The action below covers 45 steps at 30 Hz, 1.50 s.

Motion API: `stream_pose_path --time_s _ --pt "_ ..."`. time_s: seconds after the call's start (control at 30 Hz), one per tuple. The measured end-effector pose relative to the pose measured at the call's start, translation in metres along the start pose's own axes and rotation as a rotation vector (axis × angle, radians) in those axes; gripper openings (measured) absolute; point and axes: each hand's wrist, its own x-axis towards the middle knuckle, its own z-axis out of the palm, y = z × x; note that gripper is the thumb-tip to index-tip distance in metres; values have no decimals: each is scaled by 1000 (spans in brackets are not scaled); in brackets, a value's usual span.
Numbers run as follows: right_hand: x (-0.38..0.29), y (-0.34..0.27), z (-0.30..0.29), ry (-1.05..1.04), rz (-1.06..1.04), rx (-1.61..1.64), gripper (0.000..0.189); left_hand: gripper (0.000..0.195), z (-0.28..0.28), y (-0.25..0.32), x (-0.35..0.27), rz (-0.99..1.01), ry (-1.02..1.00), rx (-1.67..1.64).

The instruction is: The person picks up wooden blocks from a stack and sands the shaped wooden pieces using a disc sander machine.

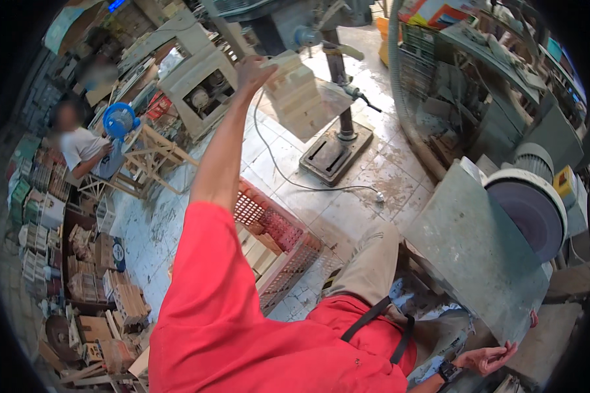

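Observation:
My left arm stretches out to a stack of pale wooden blocks [297,100] beside the drill press column. Bent fingers of my left hand [255,73] are at the upper left corner of the stack; whether they grip a block is hidden. My right hand [486,359], with a black watch at the wrist, is low on the right. Its fingers are loosely extended and nothing shows in them. It lies by the near corner of the grey metal table [477,250] of a disc sander. The dark sanding disc [523,216] stands at that table's far side.
A red plastic crate [290,265] holding wooden pieces stands left of my legs. A cable [295,182] crosses the tiled floor near the drill press base [337,152]. A ribbed hose [405,98] runs down on the right. A seated person [88,147] is near a blue fan [119,120].

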Motion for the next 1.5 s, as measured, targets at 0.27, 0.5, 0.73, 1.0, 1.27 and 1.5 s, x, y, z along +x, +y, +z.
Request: stream_pose_path --time_s 0.27,0.5,0.73,1.0,1.27,1.5 --pt "5 -50 19 -188 -50 197 29 62 36 -23 32 45 -86 15" --pt "-3 -65 40 -291 -61 294 29 55 29 -22 22 197 88 25" --pt "-17 -95 72 -578 -12 690 41 67 -2 63 -68 -161 226 -795" --pt "-44 -275 130 -973 782 1480 72 39 60 236 -328 -250 -71 -1478" --pt "-50 -256 116 -753 1122 1172 47 56 66 300 -412 286 -139 -860" --pt "-39 -183 106 -901 1091 1085 41 74 91 331 -444 419 -169 -813"
